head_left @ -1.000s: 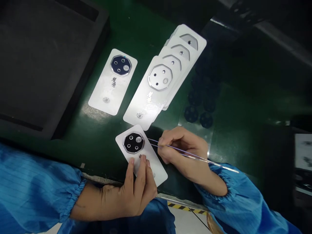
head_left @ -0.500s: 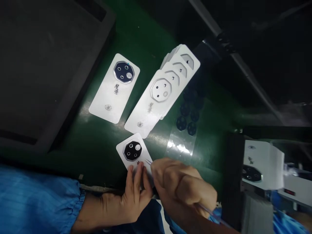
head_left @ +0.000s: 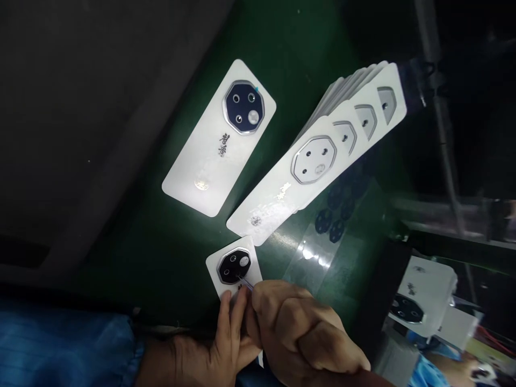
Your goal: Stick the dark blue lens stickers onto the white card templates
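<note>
Head view: tweezers [head_left: 246,283] at a black camera plate [head_left: 228,264]
Right hand [head_left: 304,333] clenched around the tweezers; left hand [head_left: 223,349], fingers outstretched, resting on the white panel [head_left: 253,270] bearing that plate, just beside the fanned panel stack [head_left: 273,200] on the green table [head_left: 292,48]

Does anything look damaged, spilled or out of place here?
One small oddity: a bright blue fleck at the rim of the dark blue disc on the lone white panel. No such fleck shows on the panel under the left hand. I see no spill or damage.
</note>
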### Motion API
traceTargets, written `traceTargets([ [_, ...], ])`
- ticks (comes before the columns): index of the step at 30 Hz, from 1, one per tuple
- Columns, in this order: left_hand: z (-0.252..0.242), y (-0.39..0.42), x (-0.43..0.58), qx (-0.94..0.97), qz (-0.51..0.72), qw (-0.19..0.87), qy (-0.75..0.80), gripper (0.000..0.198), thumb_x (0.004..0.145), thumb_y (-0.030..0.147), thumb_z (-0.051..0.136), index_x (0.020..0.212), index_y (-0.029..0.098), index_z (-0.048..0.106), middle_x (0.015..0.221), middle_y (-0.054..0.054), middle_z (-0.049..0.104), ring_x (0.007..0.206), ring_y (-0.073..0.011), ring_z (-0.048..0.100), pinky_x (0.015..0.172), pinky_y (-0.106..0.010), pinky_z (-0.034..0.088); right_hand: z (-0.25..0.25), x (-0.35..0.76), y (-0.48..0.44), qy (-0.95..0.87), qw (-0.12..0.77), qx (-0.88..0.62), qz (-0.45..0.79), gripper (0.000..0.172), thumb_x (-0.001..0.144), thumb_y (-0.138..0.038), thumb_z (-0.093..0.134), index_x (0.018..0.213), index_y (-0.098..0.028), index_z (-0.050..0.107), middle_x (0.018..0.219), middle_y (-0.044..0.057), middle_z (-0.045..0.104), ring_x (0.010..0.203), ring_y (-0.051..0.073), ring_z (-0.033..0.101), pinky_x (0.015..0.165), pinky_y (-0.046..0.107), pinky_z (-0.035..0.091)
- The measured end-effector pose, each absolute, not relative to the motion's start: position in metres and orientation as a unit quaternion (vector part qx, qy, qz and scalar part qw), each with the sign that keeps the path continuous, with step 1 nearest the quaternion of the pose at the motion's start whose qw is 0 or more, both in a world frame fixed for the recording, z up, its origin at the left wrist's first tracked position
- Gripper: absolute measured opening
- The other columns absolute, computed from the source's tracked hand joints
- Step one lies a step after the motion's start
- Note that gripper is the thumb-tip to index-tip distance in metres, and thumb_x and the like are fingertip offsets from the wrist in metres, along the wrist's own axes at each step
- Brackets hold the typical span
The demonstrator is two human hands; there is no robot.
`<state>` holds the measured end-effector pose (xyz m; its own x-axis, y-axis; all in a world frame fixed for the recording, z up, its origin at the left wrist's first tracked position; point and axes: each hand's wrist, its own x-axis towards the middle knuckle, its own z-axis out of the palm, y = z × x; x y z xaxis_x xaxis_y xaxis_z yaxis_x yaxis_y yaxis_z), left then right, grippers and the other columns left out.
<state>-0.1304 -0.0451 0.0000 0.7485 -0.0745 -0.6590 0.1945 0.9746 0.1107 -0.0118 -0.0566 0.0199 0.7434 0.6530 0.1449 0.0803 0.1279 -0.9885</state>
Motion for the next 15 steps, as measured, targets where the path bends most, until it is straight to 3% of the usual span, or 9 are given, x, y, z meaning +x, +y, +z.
traceTargets([
  [3,0.005,-0.049,-0.129,0.111,-0.068,0.933,0.336,0.037,0.104,0.029,0.044,0.097,0.021,0.08,0.132,-0.002,0.066,0.147,-0.0184,0.02,0.127,-0.04,-0.007,0.016,-0.015,-0.058,-0.266,0.715,-0.611,0.212,0.055,0.109,-0.055,0.016,0.065,-0.022,0.021,0.045,-0.006,0.022,0.028,0.009,0.024,0.027,0.025,0.028],
  [6,0.008,-0.048,-0.128,0.111,-0.074,0.932,0.338,0.039,0.105,0.029,0.042,0.1,0.021,0.079,0.126,-0.002,0.07,0.148,-0.0186,0.019,0.129,-0.045,0.003,0.01,-0.021,-0.061,-0.231,0.738,-0.613,0.16,0.058,0.106,-0.061,0.017,0.064,-0.022,0.022,0.044,-0.006,0.021,0.026,0.009,0.024,0.026,0.024,0.028],
  [11,0.01,-0.038,-0.126,0.085,-0.112,0.907,0.396,0.022,0.1,0.025,0.056,0.102,0.022,0.078,0.119,-0.001,0.074,0.146,-0.0178,0.032,0.129,-0.039,0.018,0.008,-0.025,-0.061,-0.224,0.705,-0.661,0.129,0.057,0.106,-0.061,0.017,0.063,-0.022,0.018,0.041,-0.006,0.014,0.023,0.009,0.02,0.026,0.026,0.023],
  [15,0.015,-0.025,-0.121,0.103,-0.138,0.873,0.456,0.016,0.097,0.024,0.062,0.096,0.02,0.078,0.123,0.001,0.072,0.141,-0.0176,0.043,0.13,-0.033,0.01,0.008,-0.026,-0.083,-0.298,0.637,-0.684,0.195,0.06,0.105,-0.062,0.025,0.061,-0.022,0.017,0.042,-0.006,0.019,0.026,0.01,0.025,0.033,0.029,0.037],
])
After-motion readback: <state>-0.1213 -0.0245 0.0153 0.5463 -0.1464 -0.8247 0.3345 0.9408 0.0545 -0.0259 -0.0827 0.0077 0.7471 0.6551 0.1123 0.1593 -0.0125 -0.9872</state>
